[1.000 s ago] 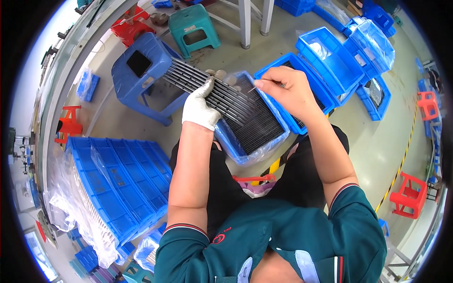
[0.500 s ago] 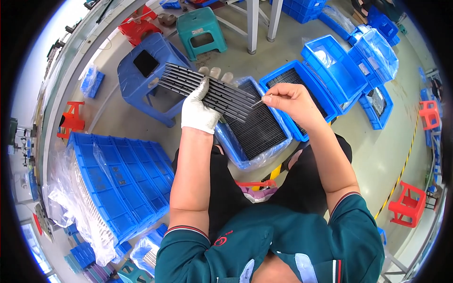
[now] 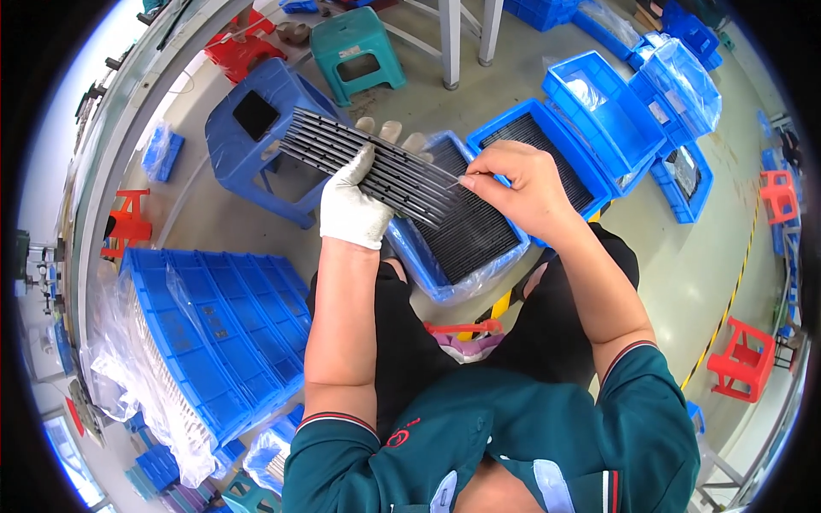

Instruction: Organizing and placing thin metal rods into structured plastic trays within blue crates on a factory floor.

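My left hand (image 3: 357, 201), in a white glove, grips several dark metal bars (image 3: 402, 178) side by side, with its thumb across the top and the fingertips showing past the far edge. Small dark holes dot the bars. Bare and pinched, my right hand (image 3: 517, 184) holds a thin light-coloured pin-like tool (image 3: 456, 182) against the right ends of the bars; its exact kind is too small to make out. Below both hands, a blue bin lined with clear plastic (image 3: 446, 295) holds rows of similar dark bars. A second blue bin (image 3: 599, 201) with dark bars adjoins it on the right.
At the left stands a stack of blue crates (image 3: 218, 342) with clear plastic. A blue stool (image 3: 224, 154) carrying a dark flat object and a green stool (image 3: 351, 43) are beyond my left hand. More blue bins (image 3: 611, 120) sit at the right; a red stool (image 3: 742, 359) is farther right.
Both hands and the bars have shifted slightly left. The thin tool stays at the bars' right ends, and both grips are kept.
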`<state>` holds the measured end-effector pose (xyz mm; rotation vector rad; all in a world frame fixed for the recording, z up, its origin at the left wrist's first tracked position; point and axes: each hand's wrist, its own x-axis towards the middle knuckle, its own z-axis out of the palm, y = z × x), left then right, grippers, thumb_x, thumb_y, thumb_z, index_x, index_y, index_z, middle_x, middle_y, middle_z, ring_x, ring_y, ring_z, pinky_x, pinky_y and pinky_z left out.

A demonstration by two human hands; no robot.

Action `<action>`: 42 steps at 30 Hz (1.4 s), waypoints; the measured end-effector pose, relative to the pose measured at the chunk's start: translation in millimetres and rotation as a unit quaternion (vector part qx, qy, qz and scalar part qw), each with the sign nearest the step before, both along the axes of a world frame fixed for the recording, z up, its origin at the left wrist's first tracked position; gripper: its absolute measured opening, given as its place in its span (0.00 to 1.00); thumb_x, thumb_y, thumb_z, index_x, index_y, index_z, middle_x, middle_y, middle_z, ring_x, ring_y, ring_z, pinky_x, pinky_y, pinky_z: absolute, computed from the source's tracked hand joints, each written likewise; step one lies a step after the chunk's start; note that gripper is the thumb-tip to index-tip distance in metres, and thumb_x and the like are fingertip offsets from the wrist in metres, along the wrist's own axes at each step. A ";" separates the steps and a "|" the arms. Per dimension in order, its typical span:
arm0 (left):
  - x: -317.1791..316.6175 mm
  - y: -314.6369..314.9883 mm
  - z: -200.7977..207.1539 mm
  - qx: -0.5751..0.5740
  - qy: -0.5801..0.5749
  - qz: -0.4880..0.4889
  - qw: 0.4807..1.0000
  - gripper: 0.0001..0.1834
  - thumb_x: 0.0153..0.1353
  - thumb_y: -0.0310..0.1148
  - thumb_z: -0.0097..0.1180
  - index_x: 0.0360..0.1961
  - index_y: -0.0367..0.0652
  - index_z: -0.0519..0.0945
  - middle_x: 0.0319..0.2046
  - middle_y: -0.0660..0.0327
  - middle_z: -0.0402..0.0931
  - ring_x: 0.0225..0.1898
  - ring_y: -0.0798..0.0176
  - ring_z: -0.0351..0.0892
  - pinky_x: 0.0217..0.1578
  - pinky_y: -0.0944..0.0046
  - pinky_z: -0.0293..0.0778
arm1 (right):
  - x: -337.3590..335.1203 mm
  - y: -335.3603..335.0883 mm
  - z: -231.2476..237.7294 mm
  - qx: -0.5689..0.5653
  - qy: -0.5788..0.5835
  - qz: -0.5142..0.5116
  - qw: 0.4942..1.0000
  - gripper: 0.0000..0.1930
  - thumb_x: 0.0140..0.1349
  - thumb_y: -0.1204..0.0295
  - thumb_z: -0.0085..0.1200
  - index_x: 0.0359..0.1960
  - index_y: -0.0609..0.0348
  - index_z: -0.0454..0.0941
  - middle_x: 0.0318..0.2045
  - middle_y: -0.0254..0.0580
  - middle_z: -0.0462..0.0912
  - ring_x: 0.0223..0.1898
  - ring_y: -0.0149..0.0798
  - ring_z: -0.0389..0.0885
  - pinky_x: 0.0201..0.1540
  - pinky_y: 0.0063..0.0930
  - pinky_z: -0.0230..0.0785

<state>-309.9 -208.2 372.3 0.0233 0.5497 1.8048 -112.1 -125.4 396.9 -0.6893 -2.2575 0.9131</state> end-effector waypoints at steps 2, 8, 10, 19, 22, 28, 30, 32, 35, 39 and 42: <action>0.6 -0.9 1.2 -0.009 0.004 -0.001 1.000 0.18 0.67 0.29 0.40 0.58 0.49 0.67 0.57 0.48 0.66 0.59 0.33 0.65 0.56 0.29 0.62 | 0.3 0.8 1.6 0.053 -0.006 0.009 0.999 0.06 0.51 0.74 0.63 0.27 0.63 0.80 0.25 0.40 0.79 0.28 0.35 0.78 0.34 0.26 0.68; 3.8 -0.1 0.8 -0.005 0.007 -0.009 1.000 0.18 0.67 0.29 0.39 0.58 0.47 0.66 0.57 0.47 0.66 0.58 0.32 0.65 0.56 0.28 0.62 | 1.5 3.3 2.5 -0.052 -0.010 0.006 0.999 0.05 0.52 0.74 0.62 0.27 0.62 0.81 0.23 0.40 0.79 0.28 0.36 0.78 0.33 0.26 0.68; 3.6 -0.9 0.6 0.001 0.003 -0.014 1.000 0.18 0.67 0.29 0.40 0.58 0.46 0.65 0.57 0.47 0.66 0.59 0.32 0.64 0.57 0.28 0.62 | 1.2 6.5 -1.1 -0.073 0.013 0.019 0.997 0.09 0.53 0.68 0.62 0.27 0.62 0.81 0.21 0.41 0.79 0.22 0.36 0.77 0.27 0.26 0.68; 2.2 1.1 -9.4 0.036 -0.022 -0.046 0.998 0.17 0.66 0.29 0.42 0.56 0.46 0.68 0.54 0.47 0.69 0.57 0.33 0.66 0.56 0.28 0.62 | -2.2 11.6 -5.6 -0.182 -0.022 0.018 0.983 0.10 0.55 0.66 0.61 0.29 0.63 0.82 0.20 0.39 0.79 0.22 0.33 0.76 0.28 0.26 0.68; 1.1 0.1 -9.3 0.023 -0.003 -0.040 0.999 0.17 0.66 0.29 0.42 0.56 0.46 0.68 0.54 0.47 0.69 0.57 0.33 0.66 0.56 0.29 0.62 | -2.9 4.5 -0.1 -0.080 -0.033 0.019 0.996 0.08 0.54 0.68 0.61 0.27 0.61 0.81 0.22 0.39 0.79 0.24 0.35 0.77 0.30 0.26 0.68; 1.1 2.3 -10.3 0.013 -0.018 -0.039 0.999 0.16 0.66 0.28 0.43 0.55 0.47 0.68 0.52 0.48 0.70 0.56 0.35 0.68 0.56 0.29 0.63 | -5.4 -11.8 2.9 0.253 -0.016 0.021 0.967 0.06 0.47 0.70 0.63 0.24 0.53 0.77 0.26 0.32 0.79 0.31 0.40 0.76 0.36 0.33 0.67; 1.4 2.9 -11.2 -0.014 -0.005 -0.026 1.000 0.16 0.65 0.27 0.43 0.55 0.47 0.68 0.53 0.48 0.70 0.56 0.35 0.68 0.55 0.28 0.64 | -6.8 -14.4 2.9 0.284 -0.026 0.024 0.958 0.06 0.47 0.70 0.63 0.24 0.52 0.78 0.26 0.32 0.79 0.31 0.40 0.77 0.35 0.33 0.67; 1.7 3.6 -12.6 -0.027 -0.003 -0.024 0.999 0.16 0.66 0.27 0.43 0.54 0.46 0.68 0.53 0.48 0.70 0.55 0.34 0.69 0.53 0.28 0.66 | -6.1 -11.0 0.7 0.258 -0.024 0.033 0.965 0.06 0.47 0.70 0.63 0.24 0.53 0.78 0.26 0.34 0.79 0.31 0.40 0.77 0.35 0.33 0.67; 1.3 4.0 -15.2 -0.039 -0.003 -0.019 0.999 0.14 0.66 0.27 0.43 0.52 0.45 0.70 0.53 0.48 0.71 0.54 0.34 0.70 0.52 0.28 0.67 | -5.0 -0.4 -7.0 0.199 -0.008 0.049 0.979 0.05 0.48 0.71 0.63 0.25 0.55 0.79 0.25 0.37 0.78 0.31 0.42 0.77 0.35 0.34 0.68; -0.3 3.3 -15.9 -0.043 -0.024 -0.022 0.999 0.11 0.66 0.27 0.42 0.48 0.43 0.72 0.51 0.48 0.72 0.52 0.34 0.72 0.49 0.26 0.69 | -5.1 0.2 -2.0 0.129 -0.008 0.052 0.990 0.05 0.50 0.71 0.62 0.26 0.57 0.79 0.24 0.40 0.77 0.30 0.45 0.77 0.35 0.35 0.69; 2.3 4.2 -16.8 -0.043 -0.027 -0.020 0.998 0.11 0.66 0.26 0.42 0.48 0.43 0.72 0.50 0.48 0.72 0.51 0.33 0.73 0.49 0.27 0.70 | -2.5 -0.8 0.0 0.151 -0.040 0.049 0.986 0.06 0.50 0.70 0.62 0.25 0.57 0.79 0.23 0.39 0.77 0.29 0.44 0.76 0.35 0.35 0.68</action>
